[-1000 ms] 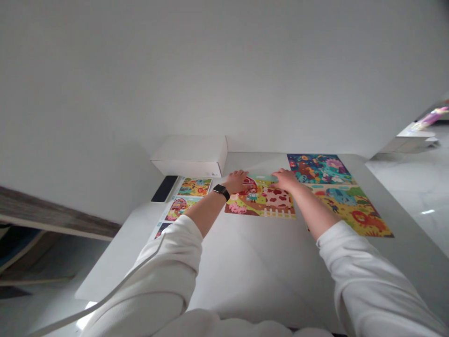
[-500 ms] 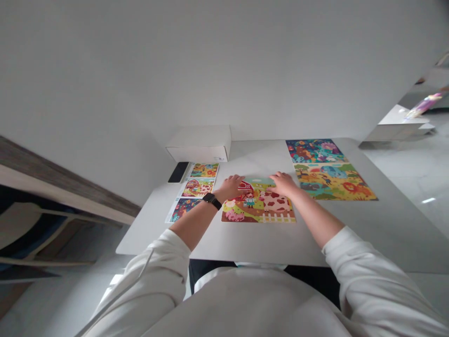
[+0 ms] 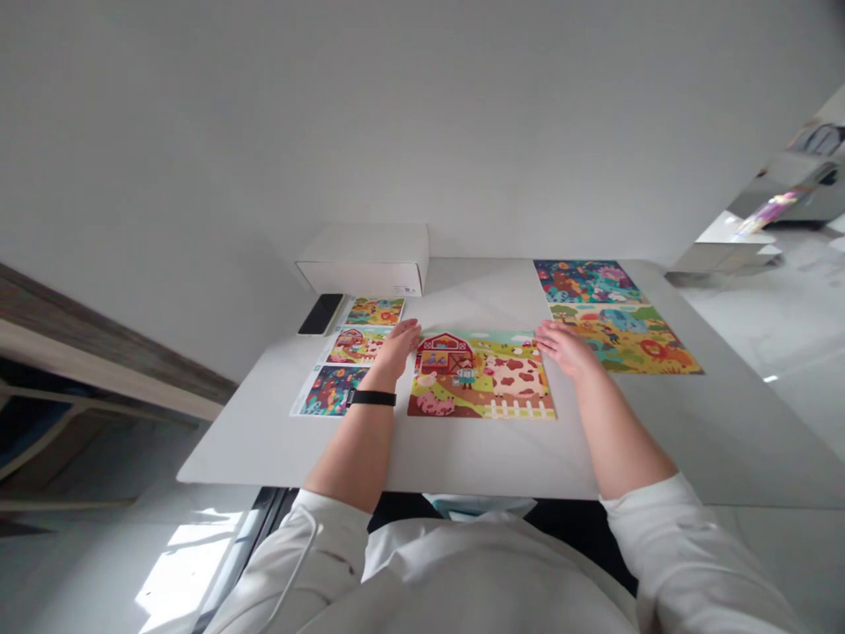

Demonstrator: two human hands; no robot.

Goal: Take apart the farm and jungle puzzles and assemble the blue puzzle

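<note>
A farm-scene picture [image 3: 472, 387], apparently a jigsaw puzzle, lies flat on the white table [image 3: 488, 453] in front of me. It shows a red barn, a spotted cow, a pig and a white fence. My left hand [image 3: 398, 345], with a black band on the wrist, rests at its upper left edge, fingers stretched forward. At the upper right edge lies my right hand [image 3: 564, 346], its fingers extended and touching or almost touching the border. Neither hand covers much of the picture. Seams between pieces are too fine to make out.
Left of my left hand lies a sheet with three small pictures [image 3: 356, 345], beside a dark phone [image 3: 321, 314]. A white box [image 3: 366, 269] stands against the wall. On the right are a dark, colourful picture [image 3: 590, 282] and a savanna-scene picture [image 3: 634, 339].
Both hands have moved outward from over the farm picture's top to its left and right edges, uncovering the barn and upper part. The view has shifted slightly.
</note>
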